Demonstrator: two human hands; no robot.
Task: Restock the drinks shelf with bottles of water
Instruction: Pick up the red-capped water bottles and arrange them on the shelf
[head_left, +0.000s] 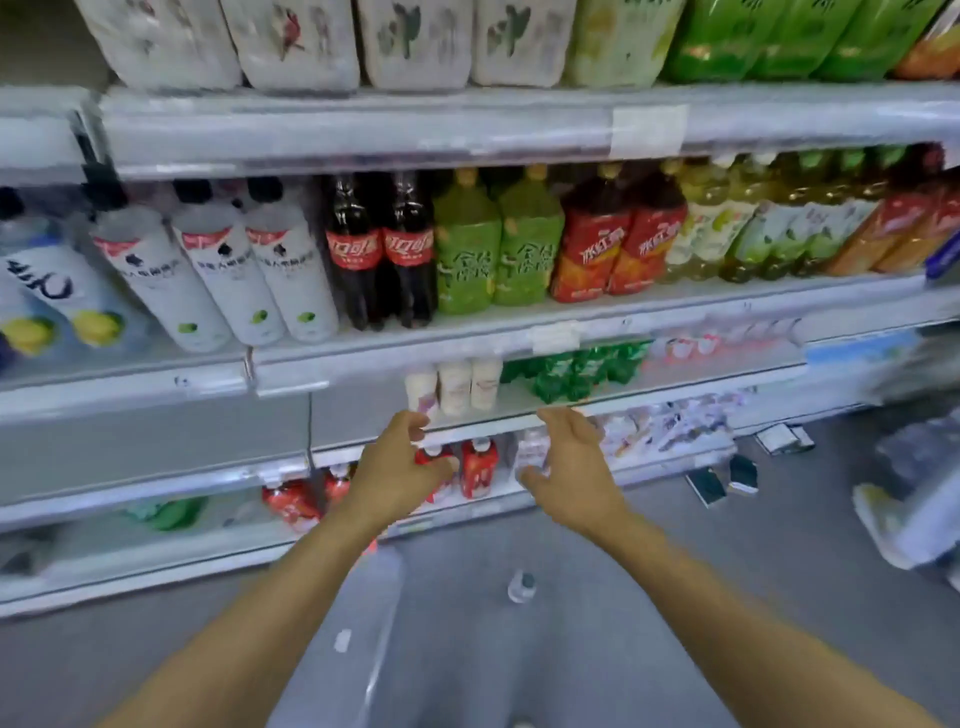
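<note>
Both hands empty, fingers loosely spread: left hand (400, 465), right hand (569, 467) reached toward drinks shelf (467, 423); water bottle (521, 586) on floor.

Both arms out toward drinks shelf (519, 338). Left hand (402, 467) loosely curled, holding nothing; right hand (569, 465) spread, empty, just beside it. Small water bottle (521, 586) upright on floor (727, 597) below. Cola bottles (382, 249) above.
</note>
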